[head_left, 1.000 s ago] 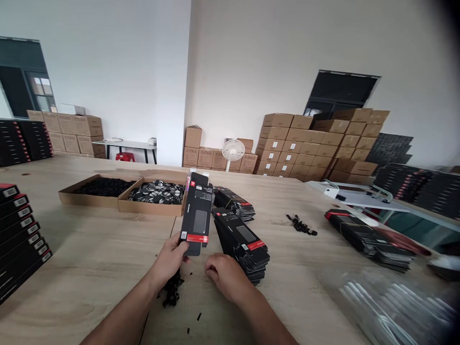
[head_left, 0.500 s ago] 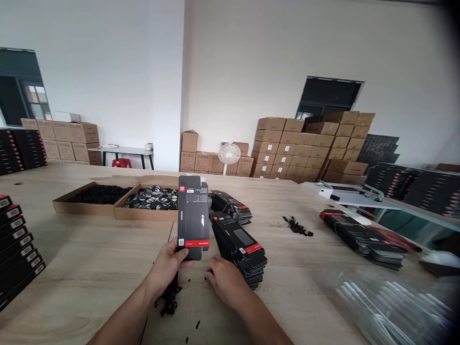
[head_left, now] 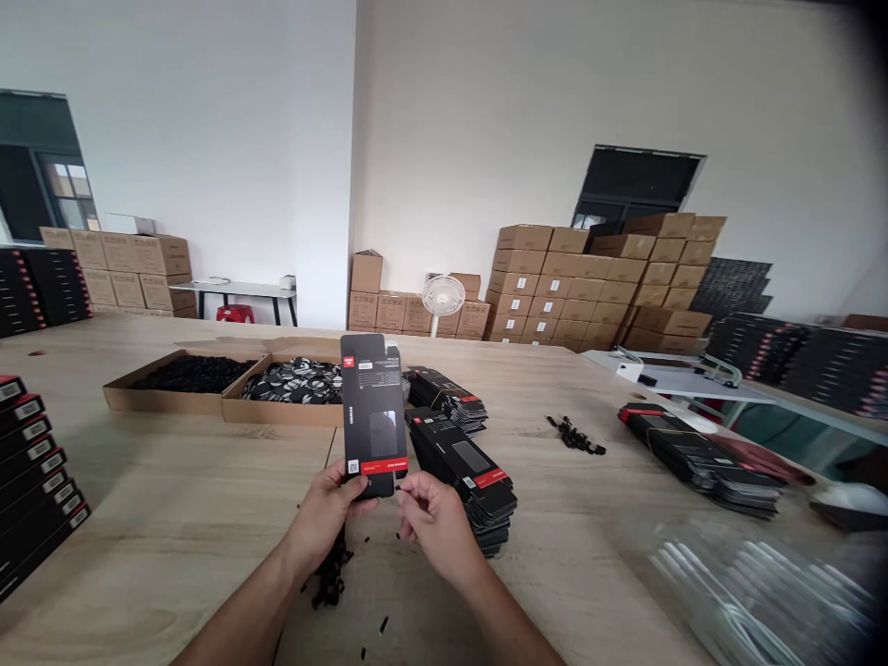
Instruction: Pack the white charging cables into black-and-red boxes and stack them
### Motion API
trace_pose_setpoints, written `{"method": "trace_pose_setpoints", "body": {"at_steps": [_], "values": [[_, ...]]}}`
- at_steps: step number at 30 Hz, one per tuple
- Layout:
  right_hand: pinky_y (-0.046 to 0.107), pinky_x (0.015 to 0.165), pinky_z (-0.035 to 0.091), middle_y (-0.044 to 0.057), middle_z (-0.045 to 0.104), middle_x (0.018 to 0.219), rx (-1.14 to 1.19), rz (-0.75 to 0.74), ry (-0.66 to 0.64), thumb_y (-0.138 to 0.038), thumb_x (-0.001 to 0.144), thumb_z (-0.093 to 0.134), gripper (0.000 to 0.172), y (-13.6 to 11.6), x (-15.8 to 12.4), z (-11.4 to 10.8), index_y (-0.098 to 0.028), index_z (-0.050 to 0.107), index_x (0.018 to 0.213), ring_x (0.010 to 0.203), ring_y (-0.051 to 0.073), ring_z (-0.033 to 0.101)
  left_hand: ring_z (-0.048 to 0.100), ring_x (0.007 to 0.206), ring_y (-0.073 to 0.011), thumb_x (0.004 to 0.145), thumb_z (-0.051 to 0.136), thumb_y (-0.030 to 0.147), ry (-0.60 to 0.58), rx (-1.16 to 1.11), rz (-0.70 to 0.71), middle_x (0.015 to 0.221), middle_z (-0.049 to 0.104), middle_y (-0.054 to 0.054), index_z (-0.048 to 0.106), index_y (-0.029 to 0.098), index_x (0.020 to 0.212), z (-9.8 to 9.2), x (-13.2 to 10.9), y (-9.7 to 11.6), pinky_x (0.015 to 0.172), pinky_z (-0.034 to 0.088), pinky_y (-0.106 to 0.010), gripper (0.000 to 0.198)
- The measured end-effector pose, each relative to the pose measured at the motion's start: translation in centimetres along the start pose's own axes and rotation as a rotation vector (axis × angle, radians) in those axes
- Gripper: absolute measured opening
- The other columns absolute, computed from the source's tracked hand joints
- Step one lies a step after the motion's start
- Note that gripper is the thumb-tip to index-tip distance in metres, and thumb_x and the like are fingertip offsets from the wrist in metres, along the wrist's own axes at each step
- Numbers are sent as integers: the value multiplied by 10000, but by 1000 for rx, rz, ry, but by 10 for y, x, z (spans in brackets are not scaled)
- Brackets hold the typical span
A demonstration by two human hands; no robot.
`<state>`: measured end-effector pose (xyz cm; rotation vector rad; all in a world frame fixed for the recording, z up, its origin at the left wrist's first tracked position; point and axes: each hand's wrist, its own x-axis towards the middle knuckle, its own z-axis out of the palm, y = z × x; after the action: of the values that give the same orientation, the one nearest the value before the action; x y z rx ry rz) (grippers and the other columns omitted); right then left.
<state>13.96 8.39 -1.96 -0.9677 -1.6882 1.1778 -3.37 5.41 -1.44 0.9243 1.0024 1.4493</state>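
Note:
My left hand (head_left: 331,509) grips a flattened black packaging box (head_left: 364,388) by its bottom flap, thumb in front. The box stands upright, with a red band near its foot and a window in its lower half. At its lower right corner, my right hand (head_left: 436,518) has fingers pinched together; whatever lies between the fingertips is too small to make out. Beside and behind that hand lies a stack of similar flat boxes (head_left: 462,462). Small black scraps (head_left: 331,573) are heaped on the table below my left hand.
Two open cartons stand behind, one with black pieces (head_left: 191,374), the other with black-and-white pieces (head_left: 295,381). More scraps (head_left: 575,435) and banded flat boxes (head_left: 694,462) lie right. Clear plastic packs (head_left: 770,583) fill the near right; stacked black boxes (head_left: 38,472) stand left.
My right hand has risen from the table to the box's lower right corner, fingers pinched. The box has tilted slightly, and its window shows lighter.

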Motion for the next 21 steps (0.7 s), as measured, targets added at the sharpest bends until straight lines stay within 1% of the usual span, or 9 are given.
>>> {"method": "trace_pose_setpoints", "body": {"at_steps": [2,4,6,9,12,14,15,18,21], "values": [[222,453,427,-52,564,588,-40,-33,35,-426,834,589,228,0,0,0,-204,577,789,459,117,555,683,942,-245,663,809,458,-32,32,-5,1013,764,-79,749,177,964,2,-1,0,785,579,-351,416],[223,456,430,-45,567,567,-88,-52,43,-405,844,579,220,1,0,1,-204,580,754,463,123,562,687,883,-240,676,796,502,-59,83,-8,953,769,-75,762,169,951,5,-3,-1,763,577,-355,433],[220,455,426,-42,562,548,-129,-67,34,-368,852,560,211,1,-1,4,-208,573,714,459,123,557,684,829,-228,714,759,537,-81,134,3,894,766,-65,767,165,947,9,-4,-5,759,572,-355,439],[220,460,425,-42,559,535,-182,-93,24,-316,864,516,203,-2,-3,7,-212,578,701,448,123,552,667,820,-218,782,683,566,-107,184,45,885,754,-49,772,183,936,16,-7,-10,769,557,-330,422],[224,460,420,-30,585,565,-224,-112,36,-280,867,476,212,-5,-4,8,-214,582,696,442,125,551,630,768,-205,850,618,531,-116,332,172,813,726,-35,775,196,850,23,-13,-11,735,518,-282,370],[229,483,422,-20,598,576,-287,-138,47,-242,855,464,220,-7,-4,6,-217,574,667,468,134,563,601,731,-197,881,601,465,-113,461,274,749,698,-27,769,205,795,28,-18,-10,727,482,-263,321],[233,505,427,-12,606,580,-333,-157,61,-216,842,465,219,-7,-4,5,-219,572,652,497,143,578,597,733,-197,896,589,429,-114,516,318,750,697,-26,767,211,792,30,-21,-9,738,469,-259,300],[250,584,449,17,658,646,-440,-208,123,-151,804,465,187,-7,-5,4,-219,599,692,606,174,626,624,782,-205,939,524,364,-129,584,372,846,734,-37,771,224,877,36,-26,-9,778,458,-253,291],[259,606,463,37,691,744,-423,-225,162,-162,831,463,135,-6,-6,6,-217,586,830,632,179,635,635,768,-206,967,462,378,-124,597,377,890,753,-50,768,212,943,38,-26,-11,769,469,-256,350]]}}
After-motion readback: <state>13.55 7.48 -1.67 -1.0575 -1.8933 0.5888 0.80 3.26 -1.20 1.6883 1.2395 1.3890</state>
